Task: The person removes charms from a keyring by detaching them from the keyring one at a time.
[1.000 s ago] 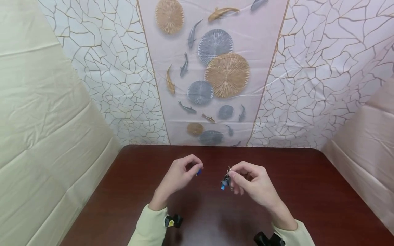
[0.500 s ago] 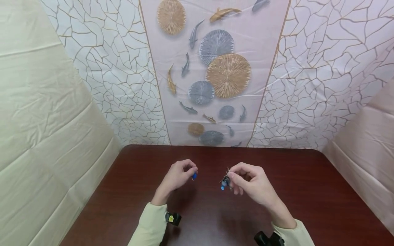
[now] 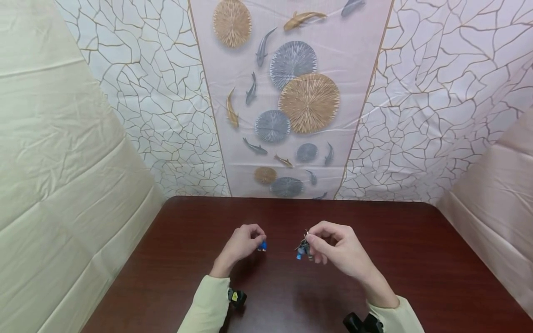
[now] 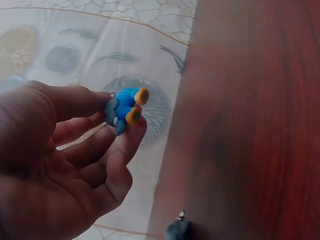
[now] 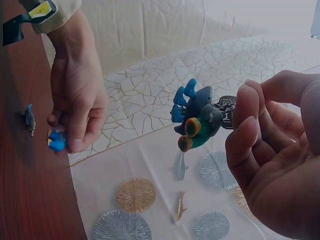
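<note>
Blue charm [image 3: 262,246], pinched in my left fingers [image 4: 131,141], has just sunk toward the desk [image 3: 187,240] and drawn farther from the bunch [image 5: 197,117] my right fingers [image 5: 246,107] grip by its metal end, apparently kept separate, near a loose charm [image 5: 30,120] lying there.

Red-brown table [image 3: 154,277], crackle-patterned white backdrop [image 3: 416,115], printed fish [image 3: 305,20] and discs [image 3: 309,103], cream cloth [image 3: 75,185] left, beige cloth [image 3: 495,212] right

L hand [image 3: 239,245] w/ trinket [image 3: 262,246], R hand [image 3: 343,249] w/ charms [image 3: 303,250], brn tbl [image 3: 416,259]
</note>
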Demonstrator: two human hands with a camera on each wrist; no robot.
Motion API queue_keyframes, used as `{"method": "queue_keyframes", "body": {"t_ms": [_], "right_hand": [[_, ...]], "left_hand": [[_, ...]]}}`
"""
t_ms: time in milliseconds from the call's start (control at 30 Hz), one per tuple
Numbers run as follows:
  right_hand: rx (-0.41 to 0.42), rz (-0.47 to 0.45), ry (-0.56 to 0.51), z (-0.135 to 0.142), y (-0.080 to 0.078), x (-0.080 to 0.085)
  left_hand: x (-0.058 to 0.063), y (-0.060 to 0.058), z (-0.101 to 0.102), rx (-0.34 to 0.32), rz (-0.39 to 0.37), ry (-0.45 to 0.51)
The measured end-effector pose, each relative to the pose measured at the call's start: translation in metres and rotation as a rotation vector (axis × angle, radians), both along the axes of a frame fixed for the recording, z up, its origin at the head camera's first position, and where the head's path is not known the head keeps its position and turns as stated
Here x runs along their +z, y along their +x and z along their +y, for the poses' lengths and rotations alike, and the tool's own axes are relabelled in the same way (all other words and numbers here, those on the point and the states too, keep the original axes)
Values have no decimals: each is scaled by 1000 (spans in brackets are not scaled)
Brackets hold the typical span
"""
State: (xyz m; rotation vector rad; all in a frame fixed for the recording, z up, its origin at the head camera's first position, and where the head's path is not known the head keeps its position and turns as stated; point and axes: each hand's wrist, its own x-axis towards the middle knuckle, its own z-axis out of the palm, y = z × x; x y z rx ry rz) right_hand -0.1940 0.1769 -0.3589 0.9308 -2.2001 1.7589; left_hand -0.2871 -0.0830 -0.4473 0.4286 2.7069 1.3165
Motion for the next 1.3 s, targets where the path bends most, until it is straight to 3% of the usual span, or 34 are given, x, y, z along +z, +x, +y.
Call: {"method": "queue_keyframes", "body": {"t_ms": [233,700,1067,1300], "right_hand": [[5,5,1,1,0,0],[19,13,7,4,1,1],[22,10,11,5,1,1],[15,12,17,7,0,0]], "left_hand": [[-10,-5,4,-15,-22,-59],[-20,-8,7,13,57,-220],[-21,-8,8,47,44,-262],[-15,-7,6,70,24,-198]]}}
